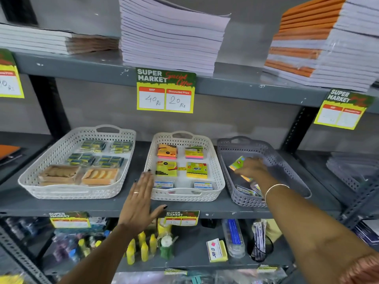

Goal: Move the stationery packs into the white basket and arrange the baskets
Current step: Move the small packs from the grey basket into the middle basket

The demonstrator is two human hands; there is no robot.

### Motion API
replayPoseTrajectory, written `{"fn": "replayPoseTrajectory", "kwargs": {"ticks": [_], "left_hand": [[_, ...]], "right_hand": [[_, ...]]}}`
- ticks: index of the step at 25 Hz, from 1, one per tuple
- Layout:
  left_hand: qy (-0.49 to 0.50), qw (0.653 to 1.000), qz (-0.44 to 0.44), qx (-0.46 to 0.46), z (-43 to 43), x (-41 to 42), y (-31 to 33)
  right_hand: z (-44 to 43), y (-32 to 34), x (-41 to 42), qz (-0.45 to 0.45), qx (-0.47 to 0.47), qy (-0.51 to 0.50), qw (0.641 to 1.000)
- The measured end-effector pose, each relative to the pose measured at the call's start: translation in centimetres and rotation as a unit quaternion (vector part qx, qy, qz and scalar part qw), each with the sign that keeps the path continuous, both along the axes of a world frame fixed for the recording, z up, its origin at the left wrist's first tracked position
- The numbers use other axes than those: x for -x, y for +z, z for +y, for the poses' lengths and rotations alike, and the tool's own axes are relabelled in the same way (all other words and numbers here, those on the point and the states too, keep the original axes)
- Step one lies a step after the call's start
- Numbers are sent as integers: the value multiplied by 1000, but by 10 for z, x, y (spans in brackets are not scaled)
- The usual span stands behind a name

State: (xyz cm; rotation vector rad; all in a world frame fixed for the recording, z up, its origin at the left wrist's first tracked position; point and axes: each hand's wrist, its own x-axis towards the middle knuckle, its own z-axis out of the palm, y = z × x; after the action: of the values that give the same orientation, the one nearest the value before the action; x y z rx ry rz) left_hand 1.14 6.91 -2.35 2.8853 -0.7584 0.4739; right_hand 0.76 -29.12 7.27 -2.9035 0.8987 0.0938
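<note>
Two hands are working the transfer step: the right hand (251,167) is closing on a sticky-note pack (238,163) inside the grey basket (287,173), needing a lift across into the white basket (220,181), which the flat, empty left hand (141,195) is steadying.

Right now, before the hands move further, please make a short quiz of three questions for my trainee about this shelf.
1. True or false: the right hand is inside the grey basket.
2. Which basket does the left hand rest beside? A) large white basket B) middle white basket C) grey basket
3. Fill in: the pack under the right hand is mostly ____ coloured.

Key: 1 true, it grips the pack. 2 B, flat and open at its left wall. 3 yellow.
</note>
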Motion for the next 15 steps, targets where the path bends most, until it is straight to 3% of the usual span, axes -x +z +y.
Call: {"fn": "replayPoseTrajectory", "kwargs": {"ticks": [2,5,10,15], "left_hand": [[38,998,36,28,19,-2,-10],[36,992,116,-22,35,-10,-23],[21,989,137,-44,32,-28,-33],[24,990,135,-26,33,-31,-37]], "right_hand": [[18,16,-19,-53,-16,11,998],[69,25,-53,-98,-47,115,987],[154,-7,-98,-20,-61,278,959],[182,-36,-122,35,-58,301,951]]}}
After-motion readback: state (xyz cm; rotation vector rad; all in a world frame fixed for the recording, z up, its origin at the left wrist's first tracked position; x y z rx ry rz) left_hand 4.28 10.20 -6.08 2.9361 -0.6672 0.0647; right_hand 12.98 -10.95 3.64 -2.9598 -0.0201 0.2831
